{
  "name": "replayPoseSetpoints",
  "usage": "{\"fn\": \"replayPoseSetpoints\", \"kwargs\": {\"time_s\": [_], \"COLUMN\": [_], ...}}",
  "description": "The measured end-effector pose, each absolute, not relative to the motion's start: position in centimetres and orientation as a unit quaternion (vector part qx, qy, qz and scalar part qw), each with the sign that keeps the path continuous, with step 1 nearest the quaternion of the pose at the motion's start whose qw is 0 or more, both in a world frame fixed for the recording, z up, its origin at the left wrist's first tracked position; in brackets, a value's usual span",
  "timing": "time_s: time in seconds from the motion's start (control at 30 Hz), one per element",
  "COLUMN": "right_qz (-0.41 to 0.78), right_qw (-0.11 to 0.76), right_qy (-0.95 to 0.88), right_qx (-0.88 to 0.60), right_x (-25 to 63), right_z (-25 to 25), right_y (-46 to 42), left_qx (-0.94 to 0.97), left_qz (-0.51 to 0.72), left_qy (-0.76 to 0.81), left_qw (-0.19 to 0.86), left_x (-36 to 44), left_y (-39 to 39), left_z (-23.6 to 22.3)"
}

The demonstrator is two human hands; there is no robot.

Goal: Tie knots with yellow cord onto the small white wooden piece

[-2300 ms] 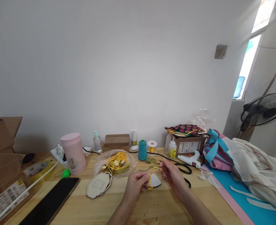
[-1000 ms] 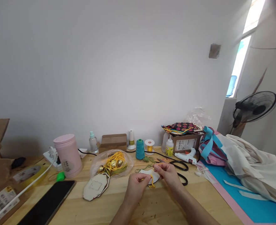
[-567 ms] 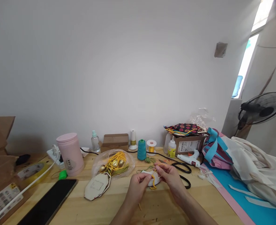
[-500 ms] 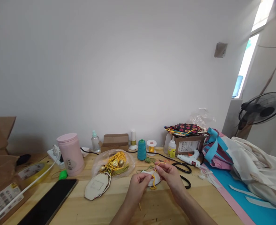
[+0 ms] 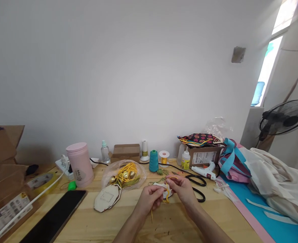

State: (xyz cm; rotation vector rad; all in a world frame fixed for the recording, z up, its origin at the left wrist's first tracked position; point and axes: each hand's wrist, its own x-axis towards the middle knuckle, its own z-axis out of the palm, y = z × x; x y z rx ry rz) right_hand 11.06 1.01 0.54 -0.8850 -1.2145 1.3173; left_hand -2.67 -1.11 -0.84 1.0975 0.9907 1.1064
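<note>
My left hand pinches a yellow cord, and a loose end of it hangs down below the palm. Close on the right, my right hand is closed on the same cord, with a short loop rising above its fingertips. Between the hands the cord dangles in a small tangle in front of a white rounded piece on the table. That piece is partly covered by my fingers. Behind it lie green cord bundles. Black-handled scissors rest beside my right hand.
A plastic bag of yellow cords and gold bells and white card shapes lie left. Behind stand a teal thread cone, a spool and a glue bottle. A glue gun lies right; a phone and pink cup are left.
Both hands stay close together on the yellow cord, with small finger shifts. The left fingers are curled a little more. The view has turned slightly, shifting the things on the left rightward.
</note>
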Motion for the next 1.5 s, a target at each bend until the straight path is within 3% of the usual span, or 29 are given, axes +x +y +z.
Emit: {"fn": "replayPoseSetpoints", "kwargs": {"time_s": [0.23,0.6,0.87,0.97,1.2,1.5], "right_qz": [0.522,0.465,0.154,0.102,0.112,0.125], "right_qw": [0.560,0.545,0.445,0.419,0.413,0.419], "right_qy": [-0.516,-0.567,-0.818,-0.839,-0.843,-0.840], "right_qx": [-0.384,-0.406,-0.330,-0.332,-0.327,-0.321], "right_x": [11.1,11.2,11.4,11.7,12.0,11.9], "right_z": [0.4,0.2,0.9,0.9,0.9,0.7], "right_y": [1.3,1.3,0.2,0.3,0.6,0.5], "left_qx": [0.482,0.513,0.498,0.496,0.456,0.516], "left_qz": [0.537,0.508,0.489,0.460,0.431,0.445], "left_qy": [0.400,0.453,0.443,0.447,0.380,0.390], "left_qw": [0.565,0.523,0.563,0.586,0.679,0.619], "left_x": [-3.0,-2.7,-2.9,-3.0,-3.9,-3.6], "left_y": [-1.0,-0.9,-1.0,-1.2,-1.2,-2.0], "left_z": [-0.5,-1.4,-1.0,-0.8,-0.6,-0.3]}}
